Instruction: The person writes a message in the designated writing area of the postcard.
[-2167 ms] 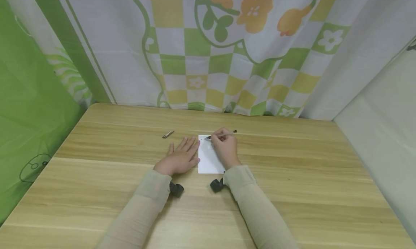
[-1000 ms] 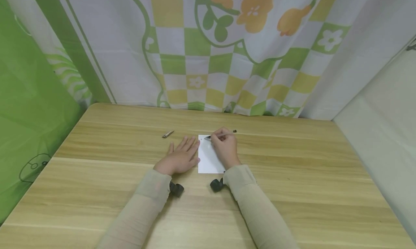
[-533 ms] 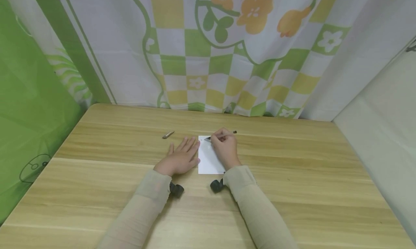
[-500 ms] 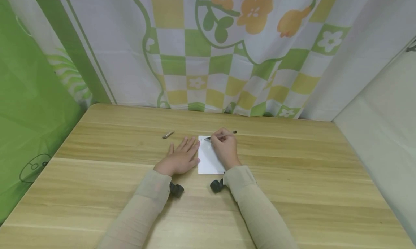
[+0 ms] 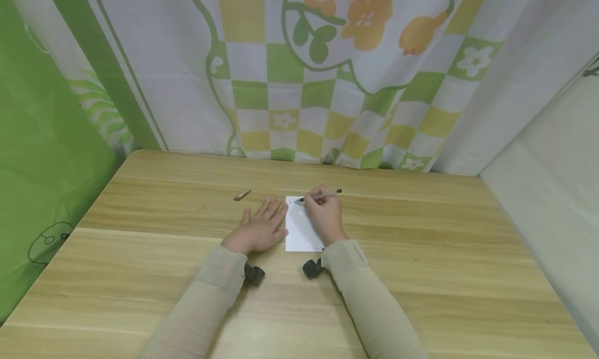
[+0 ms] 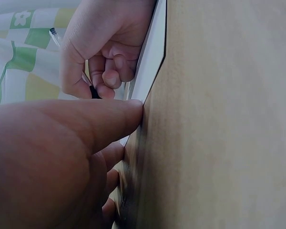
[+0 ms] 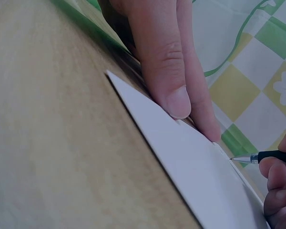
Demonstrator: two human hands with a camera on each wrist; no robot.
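A white sheet of paper (image 5: 299, 229) lies on the wooden table, with a small dark mark near its top left corner. My right hand (image 5: 325, 213) pinches a pen (image 5: 329, 194) with a clear barrel and black grip, its tip at the upper part of the sheet. In the right wrist view the pen's metal tip (image 7: 243, 159) meets the paper near its far edge. My left hand (image 5: 259, 229) lies flat with fingers spread, thumb and index fingertip at the paper's left edge. The left wrist view shows that thumb (image 6: 119, 114) touching the edge.
A pen cap (image 5: 242, 195) lies on the table (image 5: 444, 276) beyond my left hand. A checked, flowered curtain (image 5: 299, 93) hangs along the table's back edge. Black wrist cameras (image 5: 312, 268) sit by both cuffs. Green cloth (image 5: 47, 140) hangs at the left.
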